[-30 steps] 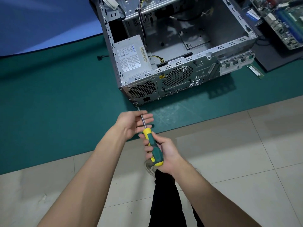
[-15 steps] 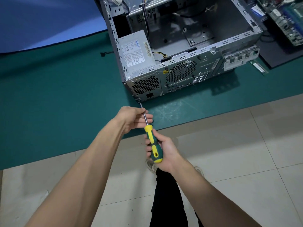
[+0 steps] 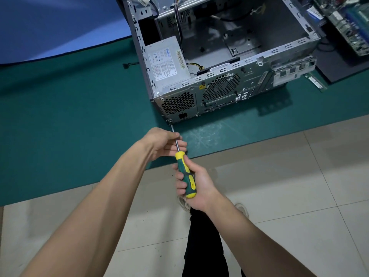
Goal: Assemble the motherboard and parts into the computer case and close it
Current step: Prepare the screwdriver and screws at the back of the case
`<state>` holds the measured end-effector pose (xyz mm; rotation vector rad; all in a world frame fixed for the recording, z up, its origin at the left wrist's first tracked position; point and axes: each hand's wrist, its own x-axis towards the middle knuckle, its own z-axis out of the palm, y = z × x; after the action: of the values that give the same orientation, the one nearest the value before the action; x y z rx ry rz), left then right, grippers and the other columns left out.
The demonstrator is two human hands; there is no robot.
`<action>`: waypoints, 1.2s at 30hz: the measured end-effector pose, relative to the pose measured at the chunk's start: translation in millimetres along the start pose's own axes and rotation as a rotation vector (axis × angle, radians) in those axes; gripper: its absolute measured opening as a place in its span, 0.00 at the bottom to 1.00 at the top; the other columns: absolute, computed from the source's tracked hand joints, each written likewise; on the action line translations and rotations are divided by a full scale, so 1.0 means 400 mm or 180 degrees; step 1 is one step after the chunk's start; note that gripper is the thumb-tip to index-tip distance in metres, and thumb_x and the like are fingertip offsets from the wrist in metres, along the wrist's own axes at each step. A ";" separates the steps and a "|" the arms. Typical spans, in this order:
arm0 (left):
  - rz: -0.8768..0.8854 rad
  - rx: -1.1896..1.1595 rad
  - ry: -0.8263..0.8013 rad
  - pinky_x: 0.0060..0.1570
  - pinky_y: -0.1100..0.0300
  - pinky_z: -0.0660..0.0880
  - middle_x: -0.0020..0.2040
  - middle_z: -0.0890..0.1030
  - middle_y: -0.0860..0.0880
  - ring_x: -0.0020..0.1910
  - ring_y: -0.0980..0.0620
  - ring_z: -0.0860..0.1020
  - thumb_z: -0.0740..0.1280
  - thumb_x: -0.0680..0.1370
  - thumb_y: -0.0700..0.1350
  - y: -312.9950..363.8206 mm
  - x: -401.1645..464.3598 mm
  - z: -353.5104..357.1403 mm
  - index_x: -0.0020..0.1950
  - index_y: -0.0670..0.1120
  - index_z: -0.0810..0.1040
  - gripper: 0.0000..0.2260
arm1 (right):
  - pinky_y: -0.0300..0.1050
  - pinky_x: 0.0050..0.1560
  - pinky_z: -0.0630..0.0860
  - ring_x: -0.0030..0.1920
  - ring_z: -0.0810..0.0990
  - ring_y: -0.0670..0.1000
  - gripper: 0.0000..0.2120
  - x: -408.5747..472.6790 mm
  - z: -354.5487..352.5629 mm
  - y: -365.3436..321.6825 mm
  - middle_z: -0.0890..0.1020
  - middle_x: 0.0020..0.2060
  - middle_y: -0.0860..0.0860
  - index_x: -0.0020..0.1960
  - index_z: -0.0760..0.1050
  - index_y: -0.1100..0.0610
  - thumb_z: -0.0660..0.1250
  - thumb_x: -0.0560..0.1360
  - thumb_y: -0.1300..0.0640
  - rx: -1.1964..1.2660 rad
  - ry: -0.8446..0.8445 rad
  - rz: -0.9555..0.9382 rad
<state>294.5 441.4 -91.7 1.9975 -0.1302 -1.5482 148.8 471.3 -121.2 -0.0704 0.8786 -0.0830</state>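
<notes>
A view from above, looking down at two bare forearms reaching forward. The right hand (image 3: 196, 184) is wrapped around the green and yellow handle of a screwdriver (image 3: 184, 172). The left hand (image 3: 163, 143) pinches the screwdriver's thin metal shaft between fingers and thumb, just above the handle. The tip of the shaft meets the lower left corner of the rear panel of an open grey metal computer case (image 3: 225, 62).

The case lies on its side on a dark green mat (image 3: 69, 120) spread over a pale tiled floor (image 3: 289, 186), with its open side facing up. Inside, at the near left, sits a grey boxy power supply (image 3: 168, 65) with a white label of small print and a barcode strip; the writing is too blurred to read. A small yellow warning triangle sticker is on the rear panel beside a round fan grille (image 3: 220, 86). Bundled wires (image 3: 178, 17) run down inside the case.

At the far right, a green motherboard (image 3: 343, 21) rests on a black pad, outside the case. A slim green memory stick (image 3: 314, 80) lies on the mat near the case's right corner. A blue sheet (image 3: 50, 23) covers the far left. A black trouser leg and light shoes show below the hands.
</notes>
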 end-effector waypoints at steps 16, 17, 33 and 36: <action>0.0072 -0.0104 -0.0037 0.30 0.59 0.80 0.36 0.83 0.41 0.30 0.49 0.83 0.62 0.80 0.38 -0.013 0.001 0.009 0.48 0.36 0.77 0.06 | 0.36 0.23 0.69 0.22 0.72 0.47 0.20 0.007 -0.003 -0.007 0.75 0.26 0.49 0.39 0.80 0.58 0.67 0.73 0.40 -0.0643 0.0386 -0.0127; 0.0079 -0.0154 -0.0017 0.29 0.59 0.80 0.35 0.83 0.41 0.30 0.49 0.83 0.63 0.79 0.37 -0.013 0.002 0.005 0.48 0.36 0.77 0.06 | 0.36 0.24 0.69 0.23 0.72 0.47 0.22 0.004 -0.006 -0.012 0.75 0.26 0.49 0.42 0.80 0.59 0.65 0.74 0.39 -0.0496 0.0171 -0.0009; 0.0201 -0.0125 -0.0067 0.31 0.59 0.80 0.35 0.84 0.44 0.30 0.50 0.82 0.64 0.79 0.41 -0.024 -0.001 0.002 0.44 0.38 0.78 0.08 | 0.37 0.25 0.70 0.23 0.73 0.49 0.24 0.009 -0.009 -0.048 0.77 0.27 0.51 0.35 0.83 0.57 0.63 0.74 0.39 -0.0349 -0.0222 0.0145; 0.0271 0.0041 0.0457 0.24 0.60 0.78 0.28 0.82 0.43 0.23 0.50 0.80 0.70 0.75 0.39 -0.018 0.001 0.013 0.40 0.37 0.78 0.07 | 0.39 0.28 0.71 0.28 0.77 0.50 0.22 0.009 0.001 -0.038 0.80 0.31 0.51 0.43 0.80 0.56 0.66 0.72 0.36 -0.0976 0.0246 -0.0124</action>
<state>287.8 445.1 -96.7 2.0781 -0.1655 -1.3497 150.8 455.7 -122.3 -0.3728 0.9622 0.0134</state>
